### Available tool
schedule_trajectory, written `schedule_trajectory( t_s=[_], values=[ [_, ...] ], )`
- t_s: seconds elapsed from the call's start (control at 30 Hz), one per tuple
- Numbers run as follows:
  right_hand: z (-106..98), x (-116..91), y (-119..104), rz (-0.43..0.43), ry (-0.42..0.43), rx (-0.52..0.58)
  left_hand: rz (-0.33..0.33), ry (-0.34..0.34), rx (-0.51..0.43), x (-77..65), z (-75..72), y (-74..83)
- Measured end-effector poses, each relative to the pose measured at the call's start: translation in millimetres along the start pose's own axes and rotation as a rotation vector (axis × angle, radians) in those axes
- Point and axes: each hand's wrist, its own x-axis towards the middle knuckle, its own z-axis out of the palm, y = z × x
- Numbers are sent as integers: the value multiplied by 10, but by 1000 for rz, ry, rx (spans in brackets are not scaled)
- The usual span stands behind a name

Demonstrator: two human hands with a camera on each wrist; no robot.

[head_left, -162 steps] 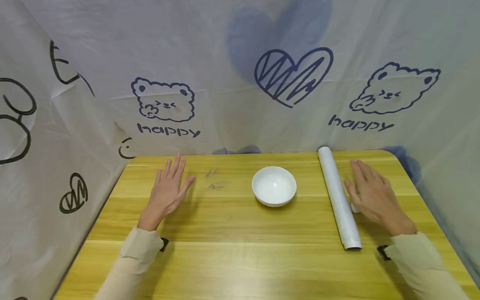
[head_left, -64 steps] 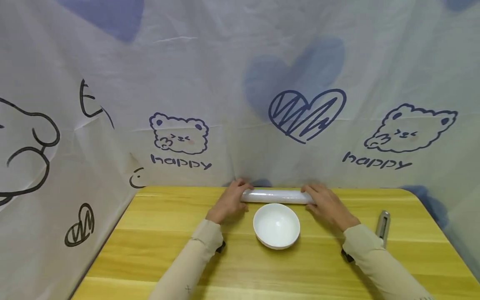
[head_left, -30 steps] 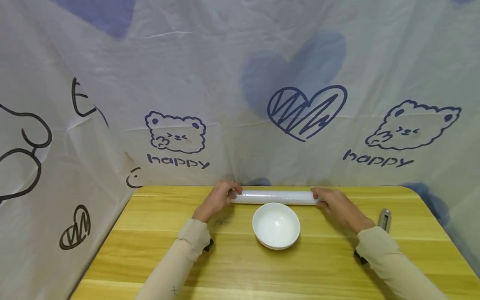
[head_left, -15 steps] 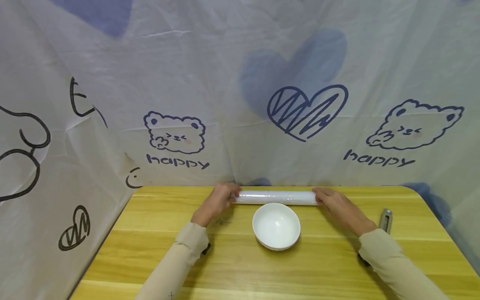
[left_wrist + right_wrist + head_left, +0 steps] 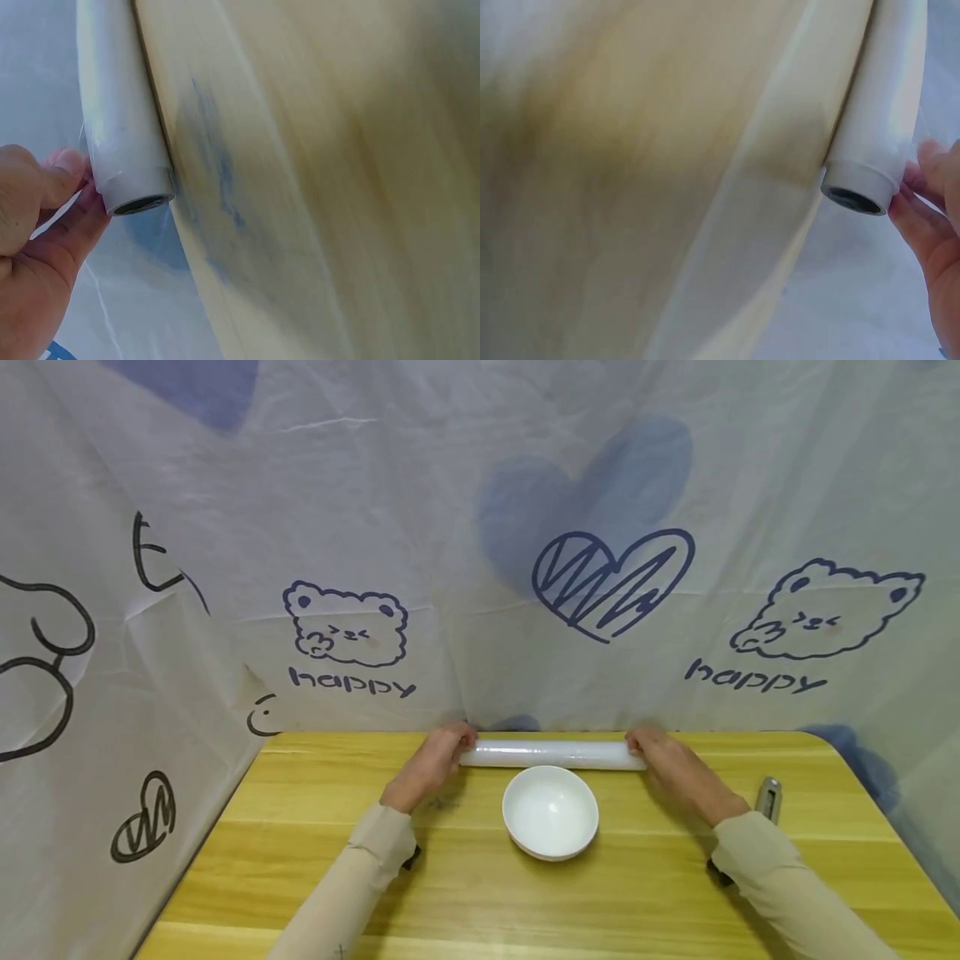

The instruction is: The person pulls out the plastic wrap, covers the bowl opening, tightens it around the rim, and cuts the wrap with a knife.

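A roll of cling film [image 5: 551, 754] lies crosswise along the table's back edge, just behind a white bowl [image 5: 550, 817]. My left hand [image 5: 432, 764] is at the roll's left end. In the left wrist view, its thumb and fingertips [image 5: 69, 163] pinch the loose edge of the clear film beside the hollow core. At the right end, my right hand [image 5: 681, 772] pinches the film's edge in the same way, its thumb and fingers [image 5: 930, 154] close to the roll's end in the right wrist view. The bowl stands upright, with nothing in it.
A grey utility knife [image 5: 769, 797] lies on the wooden table [image 5: 570, 906] to the right, partly behind my right sleeve. A white cloth printed with hearts and bears [image 5: 465, 552] hangs directly behind the table and along its left and right sides.
The roll has gone from lying lengthwise at the right to crosswise behind the bowl. Both hands then moved apart to its ends, and their fingers closed at the film's edge.
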Motion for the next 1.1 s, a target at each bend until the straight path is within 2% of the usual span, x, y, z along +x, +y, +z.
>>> schedule_trajectory(
  t_s=[0.1,0.2,0.27,0.37,0.5,0.57,0.63,0.7,0.8,0.87,1.0,1.1],
  values=[
    [3,40,2,94,9,71,-111,28,-105,6,-4,2],
    [2,68,-5,148,7,105,-154,60,-171,9,-10,5],
    [1,68,-19,149,-8,90,-138,62,-176,12,-12,6],
    [14,52,-45,85,-32,27,-81,20,-120,26,1,8],
    [75,59,-75,-47,15,-45,-22,-9,-22,62,47,14],
    [102,79,-85,-79,49,-59,-6,-1,15,70,66,21],
    [106,101,-100,-47,48,-47,-12,3,1,67,74,24],
    [101,115,-110,33,31,-1,-43,16,-45,59,80,19],
    [101,126,-116,196,16,104,-104,51,-174,45,96,-3],
    [118,124,-110,267,38,174,-147,75,-257,42,106,-5],
    [138,115,-98,313,77,234,-192,77,-353,44,93,26],
    [119,123,-103,301,67,232,-205,66,-358,49,60,57]
  ],
)
